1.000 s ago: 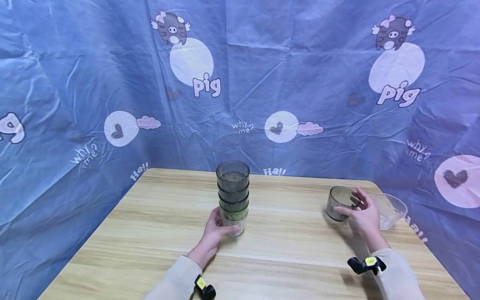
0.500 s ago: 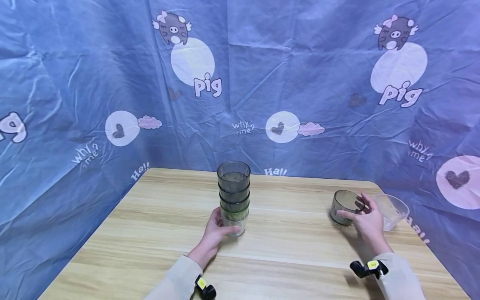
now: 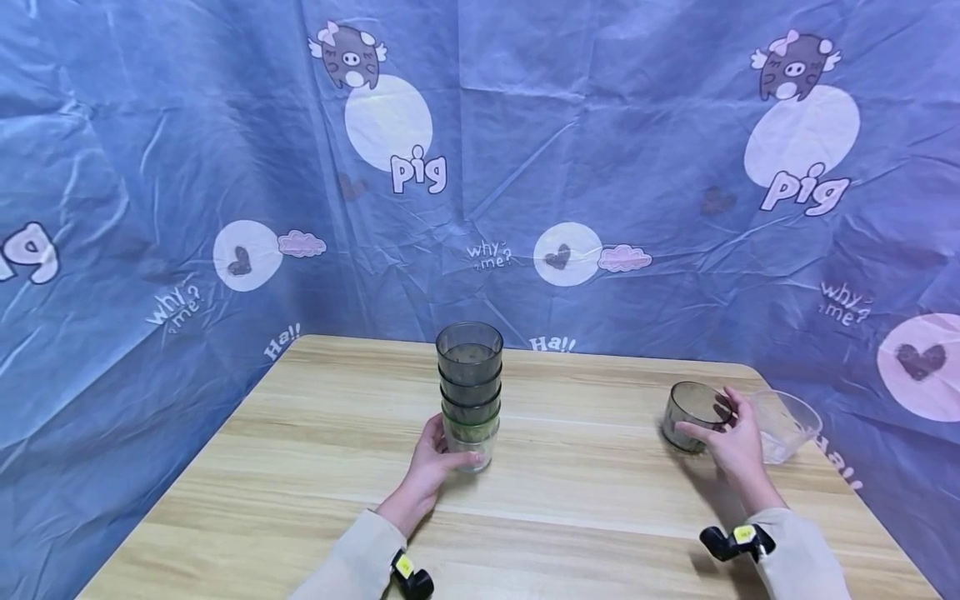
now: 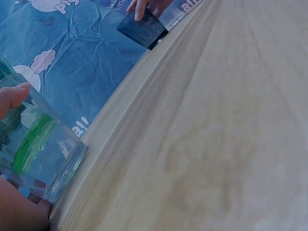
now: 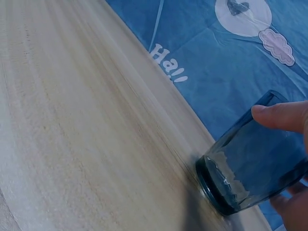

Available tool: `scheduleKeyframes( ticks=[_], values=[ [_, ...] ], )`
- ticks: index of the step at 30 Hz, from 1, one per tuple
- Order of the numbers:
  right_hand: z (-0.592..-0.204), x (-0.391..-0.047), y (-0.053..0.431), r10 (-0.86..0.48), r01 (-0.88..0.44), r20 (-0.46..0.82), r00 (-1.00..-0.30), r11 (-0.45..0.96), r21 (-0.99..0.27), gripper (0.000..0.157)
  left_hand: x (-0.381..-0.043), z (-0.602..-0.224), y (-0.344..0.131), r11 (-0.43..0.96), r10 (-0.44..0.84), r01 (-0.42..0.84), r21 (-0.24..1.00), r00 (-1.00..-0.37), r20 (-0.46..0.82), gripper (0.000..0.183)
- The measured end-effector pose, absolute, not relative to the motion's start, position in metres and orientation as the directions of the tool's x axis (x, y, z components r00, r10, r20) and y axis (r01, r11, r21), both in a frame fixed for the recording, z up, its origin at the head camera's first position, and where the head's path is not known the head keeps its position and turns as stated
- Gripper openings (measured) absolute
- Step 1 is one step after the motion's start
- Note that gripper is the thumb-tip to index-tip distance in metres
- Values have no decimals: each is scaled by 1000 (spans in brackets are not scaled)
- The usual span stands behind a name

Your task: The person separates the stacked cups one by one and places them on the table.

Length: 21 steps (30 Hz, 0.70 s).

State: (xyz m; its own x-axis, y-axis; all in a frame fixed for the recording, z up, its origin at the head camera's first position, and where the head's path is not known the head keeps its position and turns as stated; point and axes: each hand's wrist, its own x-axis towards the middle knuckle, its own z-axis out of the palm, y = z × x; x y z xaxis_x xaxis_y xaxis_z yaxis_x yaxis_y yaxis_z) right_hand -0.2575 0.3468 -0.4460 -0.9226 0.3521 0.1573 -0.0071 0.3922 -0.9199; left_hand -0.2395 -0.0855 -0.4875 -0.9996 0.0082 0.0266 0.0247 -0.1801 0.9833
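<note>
My left hand [image 3: 430, 469] grasping the stacked cups [image 3: 470, 390] low down at six o'clock in my head feed, right hand [image 3: 738, 446] gripping a smoky cup [image 3: 690, 408] at four, clear container [image 3: 787, 423] near.

PLACE: draped-off nook; home, office or lab cannot be told | BEHIND AND BOTH SIDES: crumpled blue fabric backdrop [image 3: 498, 142] printed with grey cartoon pigs [image 3: 351, 68], white lettering [image 3: 417, 172] | FRONT: pale wood-grain tabletop [image 3: 577, 508] with rounded corners
</note>
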Motion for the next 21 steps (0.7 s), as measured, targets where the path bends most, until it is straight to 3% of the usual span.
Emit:
scheduleKeyframes(
  ticks=[12,21],
  values=[
    [-428,-255,342,314,-76,260,-913,495,-866,110,-240,-488,-86,-178,17,26,984,-999,30,88],
    [-401,-253,331,352,-118,330,-876,507,-854,102,-239,-487,-86,-171,16,12,985,-1000,15,89]
  ],
)
